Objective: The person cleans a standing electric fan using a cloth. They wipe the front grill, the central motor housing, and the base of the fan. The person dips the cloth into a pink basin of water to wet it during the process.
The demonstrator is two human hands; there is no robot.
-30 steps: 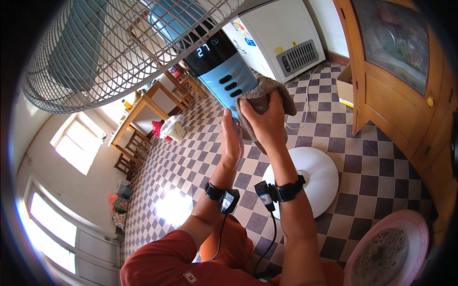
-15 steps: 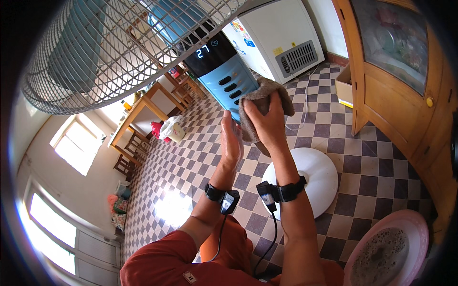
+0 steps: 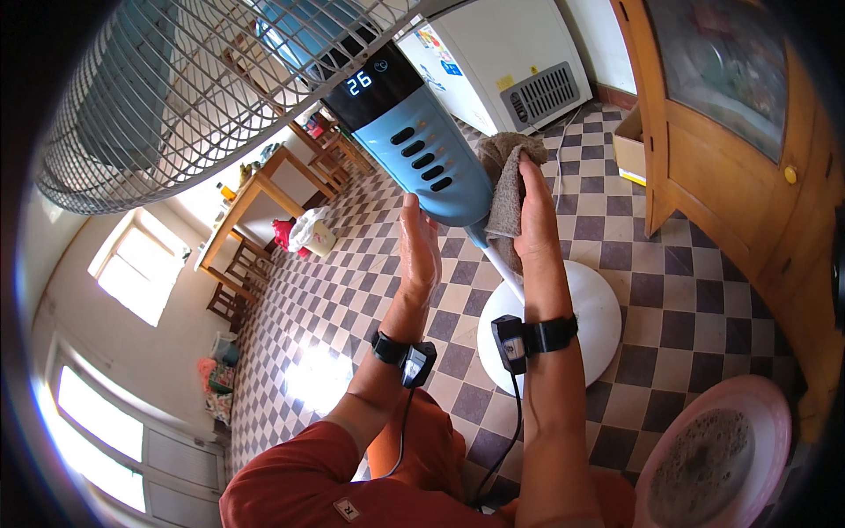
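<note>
Checkered floor; one fan, one pink basin; right fingers pinching one cloth; left fingers straight, spacing unclear.

Left forearm was angled inward, right forearm was stretched nearly straight ahead. Left hand was held flattened, palm turned inward; right hand was set in a grip, thumb extended, other fingers mostly hidden.
</note>
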